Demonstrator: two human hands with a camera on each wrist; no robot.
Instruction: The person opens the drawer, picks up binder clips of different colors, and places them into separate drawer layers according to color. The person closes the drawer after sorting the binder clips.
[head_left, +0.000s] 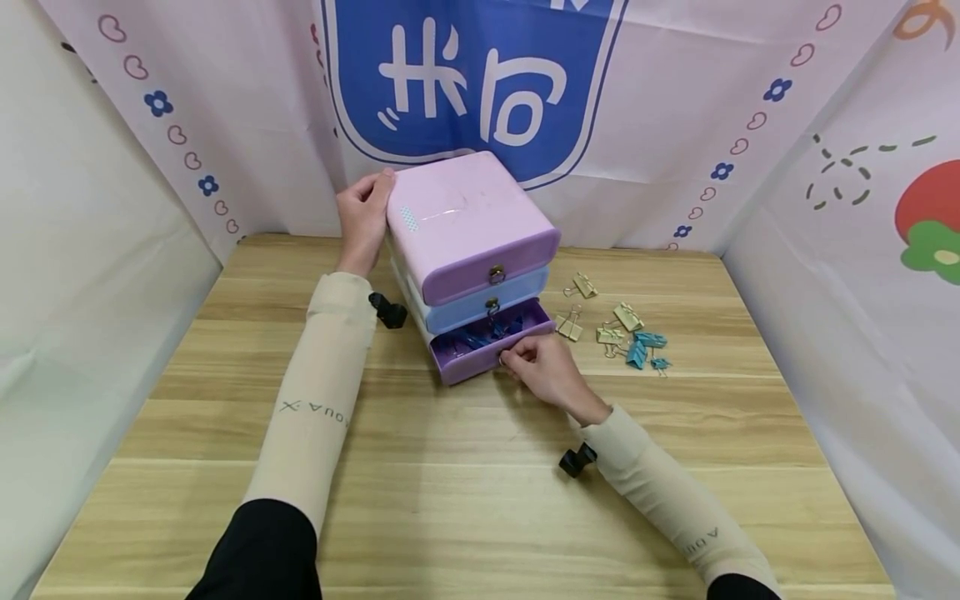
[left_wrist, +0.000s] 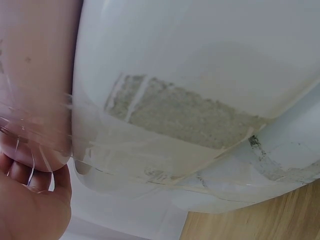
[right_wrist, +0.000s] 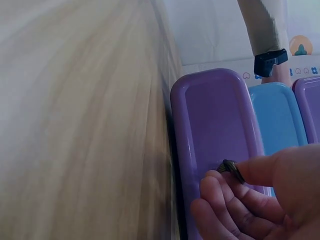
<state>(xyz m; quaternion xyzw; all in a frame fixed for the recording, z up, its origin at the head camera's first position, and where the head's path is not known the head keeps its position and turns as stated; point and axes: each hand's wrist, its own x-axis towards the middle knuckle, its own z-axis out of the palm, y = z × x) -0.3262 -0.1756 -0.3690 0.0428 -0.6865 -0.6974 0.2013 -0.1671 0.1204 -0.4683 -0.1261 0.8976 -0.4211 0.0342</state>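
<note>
A small three-tier drawer box [head_left: 472,208] stands at the table's far middle, with a pink top, a blue middle drawer [head_left: 487,302] and a purple bottom drawer [head_left: 480,354]. The bottom drawer is pulled out, and dark blue pieces [head_left: 480,335] lie inside, too small to tell exactly. My left hand [head_left: 363,218] grips the upper back left corner of the box, its fingers bent around the edge in the left wrist view. At the bottom drawer's front, my right hand [head_left: 543,367] pinches the small metal knob [right_wrist: 230,169] between thumb and fingers.
Right of the box lie several gold binder clips [head_left: 627,317] and a few blue binder clips [head_left: 636,354] on the wooden table [head_left: 465,483]. A printed cloth [head_left: 645,108] hangs close behind the box.
</note>
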